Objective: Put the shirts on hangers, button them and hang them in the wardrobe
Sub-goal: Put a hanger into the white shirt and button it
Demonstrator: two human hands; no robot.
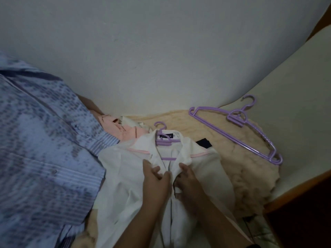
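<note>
Both hands meet at the placket of the white shirt [125,176]: left hand [155,178] pinches the left edge, right hand [186,178] pinches the right edge. The shirt lies on the bed, collar far, its long axis running near to far. A spare hanger [238,131] lies far right; a blue shirt [39,140] crowds the left.
</note>
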